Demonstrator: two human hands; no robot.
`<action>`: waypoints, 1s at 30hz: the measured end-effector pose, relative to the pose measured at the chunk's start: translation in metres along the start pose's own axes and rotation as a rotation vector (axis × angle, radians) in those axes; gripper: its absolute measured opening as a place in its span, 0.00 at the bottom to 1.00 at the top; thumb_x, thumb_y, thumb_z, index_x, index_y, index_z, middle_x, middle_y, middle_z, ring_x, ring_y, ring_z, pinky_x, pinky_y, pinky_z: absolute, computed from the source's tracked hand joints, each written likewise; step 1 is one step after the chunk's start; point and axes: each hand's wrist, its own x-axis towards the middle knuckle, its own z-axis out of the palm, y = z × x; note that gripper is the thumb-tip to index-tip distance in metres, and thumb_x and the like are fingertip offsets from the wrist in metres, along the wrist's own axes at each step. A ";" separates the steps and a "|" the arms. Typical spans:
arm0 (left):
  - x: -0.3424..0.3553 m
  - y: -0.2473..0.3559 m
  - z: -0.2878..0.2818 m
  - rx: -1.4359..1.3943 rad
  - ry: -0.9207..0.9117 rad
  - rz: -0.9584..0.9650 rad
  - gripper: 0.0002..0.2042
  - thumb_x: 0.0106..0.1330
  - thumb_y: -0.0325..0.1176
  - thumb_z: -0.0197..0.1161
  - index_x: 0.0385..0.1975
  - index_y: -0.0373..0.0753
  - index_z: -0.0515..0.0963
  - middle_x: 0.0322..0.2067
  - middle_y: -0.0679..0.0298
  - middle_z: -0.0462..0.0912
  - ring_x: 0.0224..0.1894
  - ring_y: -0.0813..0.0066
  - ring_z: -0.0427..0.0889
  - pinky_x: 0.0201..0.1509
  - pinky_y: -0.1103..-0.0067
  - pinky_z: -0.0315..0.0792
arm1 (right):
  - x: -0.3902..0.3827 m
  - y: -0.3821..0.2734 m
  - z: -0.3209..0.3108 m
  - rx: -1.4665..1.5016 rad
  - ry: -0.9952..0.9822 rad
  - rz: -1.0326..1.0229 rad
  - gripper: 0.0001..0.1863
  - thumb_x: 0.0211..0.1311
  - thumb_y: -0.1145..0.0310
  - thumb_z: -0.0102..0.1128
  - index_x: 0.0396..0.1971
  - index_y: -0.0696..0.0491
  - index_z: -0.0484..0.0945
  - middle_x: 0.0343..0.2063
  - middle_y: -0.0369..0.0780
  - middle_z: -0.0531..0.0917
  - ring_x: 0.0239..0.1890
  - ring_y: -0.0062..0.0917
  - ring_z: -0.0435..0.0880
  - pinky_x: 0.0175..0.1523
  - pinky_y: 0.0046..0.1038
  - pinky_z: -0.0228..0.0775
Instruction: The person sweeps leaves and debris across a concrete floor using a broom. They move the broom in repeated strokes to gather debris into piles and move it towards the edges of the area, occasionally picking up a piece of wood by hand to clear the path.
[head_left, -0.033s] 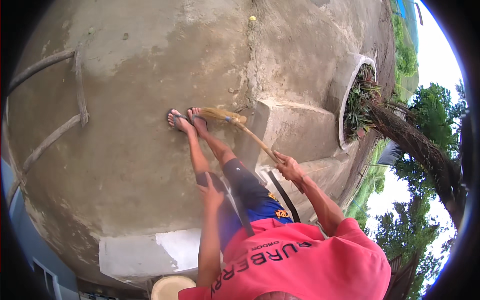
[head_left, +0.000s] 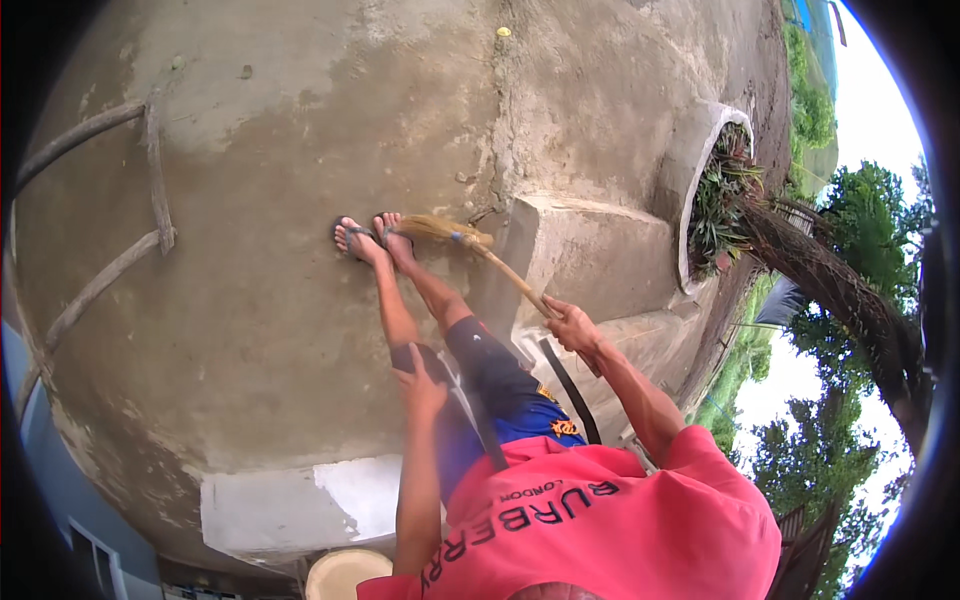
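A straw broom with a wooden handle lies angled across the concrete, its bristles beside my right foot in a dark flip-flop. My right hand is closed round the upper part of the handle. My left hand rests at my left thigh over dark shorts, index finger and thumb apart; its other fingers are partly hidden and blurred. I see nothing clearly held in it. My red shirt fills the lower middle.
A raised concrete block stands right of the broom, beside a planter with plants and a tree trunk. A wooden pole frame is at left. A white-topped ledge and a pale round object are at bottom.
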 end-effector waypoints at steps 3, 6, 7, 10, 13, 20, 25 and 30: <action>0.002 0.011 -0.014 0.042 0.023 0.043 0.52 0.49 0.36 0.69 0.71 0.54 0.38 0.61 0.20 0.44 0.63 0.28 0.57 0.64 0.55 0.60 | 0.096 -0.024 -0.012 -0.089 0.228 -0.263 0.29 0.60 0.65 0.59 0.63 0.45 0.68 0.29 0.46 0.82 0.28 0.28 0.80 0.34 0.32 0.73; 0.000 0.025 -0.029 0.100 0.018 0.090 0.52 0.50 0.36 0.69 0.71 0.54 0.38 0.61 0.21 0.44 0.62 0.29 0.59 0.63 0.55 0.60 | 0.156 -0.088 -0.066 -0.226 0.534 -0.563 0.29 0.61 0.65 0.56 0.63 0.48 0.64 0.43 0.56 0.79 0.46 0.49 0.79 0.48 0.42 0.71; 0.002 0.024 -0.032 0.116 0.029 0.084 0.52 0.50 0.36 0.70 0.71 0.55 0.37 0.61 0.21 0.44 0.62 0.29 0.59 0.63 0.55 0.60 | 0.156 -0.105 -0.070 -0.183 0.560 -0.598 0.29 0.62 0.65 0.55 0.64 0.48 0.64 0.47 0.55 0.78 0.51 0.49 0.77 0.52 0.42 0.70; 0.003 0.034 -0.049 0.185 -0.071 0.000 0.51 0.53 0.38 0.70 0.71 0.55 0.37 0.62 0.22 0.42 0.63 0.31 0.58 0.64 0.54 0.60 | 0.111 -0.082 -0.076 -0.035 0.576 -0.582 0.30 0.63 0.65 0.54 0.65 0.47 0.61 0.52 0.54 0.75 0.56 0.49 0.73 0.57 0.40 0.68; 0.012 0.031 -0.049 0.164 -0.050 -0.001 0.50 0.54 0.40 0.69 0.71 0.57 0.37 0.63 0.23 0.42 0.64 0.32 0.57 0.64 0.55 0.60 | 0.033 -0.011 -0.063 -0.006 0.492 -0.525 0.31 0.63 0.66 0.54 0.67 0.45 0.59 0.48 0.51 0.77 0.47 0.39 0.76 0.52 0.33 0.69; 0.034 0.078 -0.085 0.190 0.124 -0.098 0.49 0.55 0.40 0.68 0.71 0.59 0.39 0.65 0.27 0.41 0.65 0.36 0.57 0.64 0.56 0.60 | 0.037 0.000 -0.092 0.189 0.219 -0.145 0.29 0.64 0.66 0.55 0.65 0.43 0.64 0.16 0.32 0.69 0.15 0.16 0.66 0.19 0.23 0.63; 0.061 0.132 -0.106 0.199 0.198 -0.112 0.48 0.53 0.39 0.69 0.71 0.60 0.42 0.65 0.27 0.40 0.65 0.36 0.58 0.64 0.56 0.60 | 0.222 -0.175 -0.209 -0.124 0.502 -0.431 0.27 0.60 0.64 0.58 0.61 0.49 0.68 0.54 0.51 0.76 0.54 0.43 0.77 0.55 0.36 0.70; 0.066 0.179 -0.119 0.214 0.237 -0.126 0.49 0.51 0.36 0.69 0.71 0.58 0.43 0.64 0.26 0.43 0.64 0.34 0.57 0.65 0.56 0.59 | 0.252 -0.296 -0.268 -0.009 0.666 -0.645 0.29 0.64 0.64 0.51 0.66 0.45 0.58 0.47 0.57 0.78 0.49 0.54 0.76 0.53 0.45 0.69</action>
